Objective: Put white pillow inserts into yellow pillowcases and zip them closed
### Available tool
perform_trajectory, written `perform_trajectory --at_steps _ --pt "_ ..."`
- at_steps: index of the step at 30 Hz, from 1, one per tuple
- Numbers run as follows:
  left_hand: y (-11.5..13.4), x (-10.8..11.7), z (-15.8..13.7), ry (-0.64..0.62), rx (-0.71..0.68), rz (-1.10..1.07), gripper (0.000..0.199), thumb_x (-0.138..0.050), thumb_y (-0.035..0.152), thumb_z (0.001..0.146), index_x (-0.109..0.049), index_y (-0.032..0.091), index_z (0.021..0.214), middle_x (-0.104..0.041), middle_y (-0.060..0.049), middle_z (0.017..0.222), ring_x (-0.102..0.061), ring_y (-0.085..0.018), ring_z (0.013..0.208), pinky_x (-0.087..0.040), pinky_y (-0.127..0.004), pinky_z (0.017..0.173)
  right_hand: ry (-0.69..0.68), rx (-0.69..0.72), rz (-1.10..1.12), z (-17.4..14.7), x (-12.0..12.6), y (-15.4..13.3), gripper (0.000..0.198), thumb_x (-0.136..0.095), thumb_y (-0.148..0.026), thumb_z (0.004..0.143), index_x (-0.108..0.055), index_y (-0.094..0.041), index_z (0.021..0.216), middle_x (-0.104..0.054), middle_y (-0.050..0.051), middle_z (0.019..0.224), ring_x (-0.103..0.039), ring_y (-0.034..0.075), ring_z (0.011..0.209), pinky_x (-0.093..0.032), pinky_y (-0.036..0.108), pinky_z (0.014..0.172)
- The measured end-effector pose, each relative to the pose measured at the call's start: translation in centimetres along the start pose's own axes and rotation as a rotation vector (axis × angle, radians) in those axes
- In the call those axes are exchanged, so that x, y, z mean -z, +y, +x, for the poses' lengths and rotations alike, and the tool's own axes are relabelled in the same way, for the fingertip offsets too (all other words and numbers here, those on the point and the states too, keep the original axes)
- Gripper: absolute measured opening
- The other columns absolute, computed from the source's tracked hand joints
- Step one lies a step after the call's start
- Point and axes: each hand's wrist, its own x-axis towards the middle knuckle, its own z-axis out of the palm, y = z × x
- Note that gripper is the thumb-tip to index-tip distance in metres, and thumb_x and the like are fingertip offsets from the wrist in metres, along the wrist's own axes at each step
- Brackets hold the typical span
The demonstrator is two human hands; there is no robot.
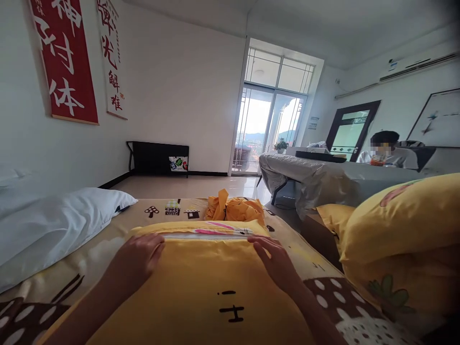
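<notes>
Yellow pillowcase [201, 287]: bottom centre of frame, laid over the patterned spread [316, 258], running toward you. Whether your lap is under it, can't tell.
Opening: far edge, facing away from you. Pale strip [208, 235] shows in the gap between the plain near panel and the rabbit-print flap [179, 228].
"Hi" print: lower centre, reads upside down from your side, so the case is turned around relative to you.
Left hand [142, 251]: at the left end of the opening. Fingers curled and pressed together, pinching the rim; thumb contact hidden.
Right hand [269, 254]: at the right end. Fingers bent, slightly spread, tips pinching the rim near the rabbit's face.
Grip spacing: hands well apart, one at each end; probably so the edge is stretched straight and the load is shared evenly.
Orange cloth [235, 209]: crumpled just beyond the opening, upper side of the spread. Likely parked there to leave your hands room.
White pillow [68, 230]: left side of frame, apart from your left hand.
Yellow pillows [402, 220]: right edge, stacked, clear of your right arm.
Table [312, 179]: right of centre, under plastic film, probably against dust. Another person [391, 155] sits behind it.
</notes>
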Motion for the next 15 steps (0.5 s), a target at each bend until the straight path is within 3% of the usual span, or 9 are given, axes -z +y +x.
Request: perform_trajectory --at_steps 2,4,8,11,15 --pt "2.4 -2.7 3.0 0.023 0.050 0.001 0.038 -0.032 0.032 0.091 -0.068 0.018 0.095 -0.071 -0.009 0.103 -0.065 -0.024 0.094 -0.048 -0.038 0.083 -0.085 0.119 0.060 1.7 -2.9 -3.5 0.039 -0.034 -0.041 0.097 -0.063 -0.026 0.119 -0.063 0.006 0.124 -0.052 0.022 0.121 -0.036 0.042 0.103" --pt "3.6 -6.5 3.9 0.045 0.065 -0.042 0.041 -0.032 0.033 0.093 -0.064 0.016 0.112 -0.064 -0.011 0.121 -0.057 -0.024 0.116 -0.044 -0.041 0.095 -0.226 0.130 0.066 1.8 -6.3 -5.1 0.041 -0.038 -0.039 0.096 -0.052 -0.026 0.132 -0.052 0.005 0.137 -0.042 0.022 0.131 -0.029 0.044 0.109" --pt "2.4 -13.1 1.7 -0.028 0.013 -0.101 0.043 -0.036 0.031 0.092 -0.053 0.020 0.130 -0.051 -0.007 0.138 -0.044 -0.023 0.130 -0.036 -0.047 0.107 -0.387 0.057 0.059 0.4 -10.8 -4.4 0.048 -0.043 -0.038 0.094 -0.042 -0.026 0.140 -0.037 0.004 0.148 -0.031 0.022 0.138 -0.019 0.046 0.113" --pt "0.7 -14.0 0.7 -0.078 0.075 -0.207 0.045 -0.036 0.034 0.090 -0.054 0.018 0.129 -0.052 -0.007 0.138 -0.043 -0.021 0.131 -0.034 -0.044 0.111 -0.362 0.024 0.073 0.3 -10.7 -3.6 0.046 -0.043 -0.037 0.093 -0.045 -0.027 0.138 -0.039 0.002 0.147 -0.031 0.021 0.138 -0.018 0.045 0.114" --pt "-1.4 -11.9 1.2 -0.119 0.166 -0.343 0.050 -0.038 0.042 0.086 -0.060 0.015 0.122 -0.057 -0.007 0.132 -0.048 -0.022 0.126 -0.035 -0.040 0.111 -0.240 -0.047 0.138 1.3 -8.8 -1.9 0.040 -0.046 -0.036 0.090 -0.059 -0.023 0.125 -0.057 0.005 0.132 -0.048 0.021 0.125 -0.032 0.038 0.107"
